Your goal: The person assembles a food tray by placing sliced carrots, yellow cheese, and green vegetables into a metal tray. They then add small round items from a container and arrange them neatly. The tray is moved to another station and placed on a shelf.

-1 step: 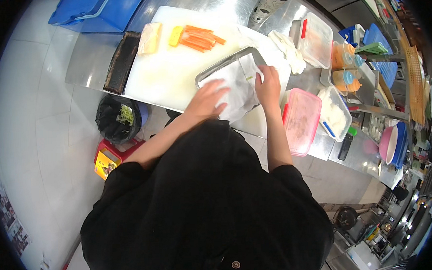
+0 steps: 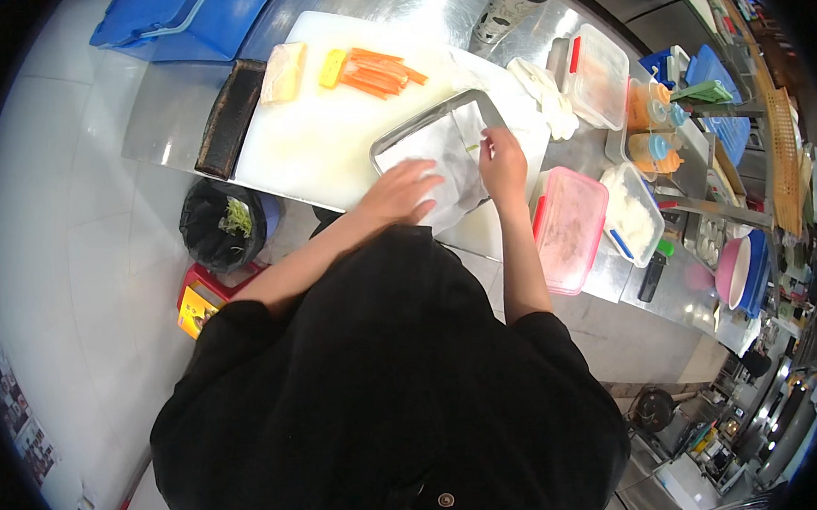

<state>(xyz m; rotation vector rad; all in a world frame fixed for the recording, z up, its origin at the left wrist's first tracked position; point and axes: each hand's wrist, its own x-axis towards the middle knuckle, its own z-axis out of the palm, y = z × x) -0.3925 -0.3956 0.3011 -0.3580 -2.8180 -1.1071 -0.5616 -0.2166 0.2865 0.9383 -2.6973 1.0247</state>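
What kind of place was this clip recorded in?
Most likely a commercial kitchen prep station: a stainless steel counter, a large white cutting board with cut carrot sticks, lidded plastic containers, and orange squeeze bottles nearby.

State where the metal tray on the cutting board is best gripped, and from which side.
Grip the metal tray by its raised rim at the bare left corner, coming from the left: both hands cover the paper-lined middle and right.

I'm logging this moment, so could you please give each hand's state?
Left hand: open, flat on the white sheet.
Right hand: fingers pinched at the sheet's edge.
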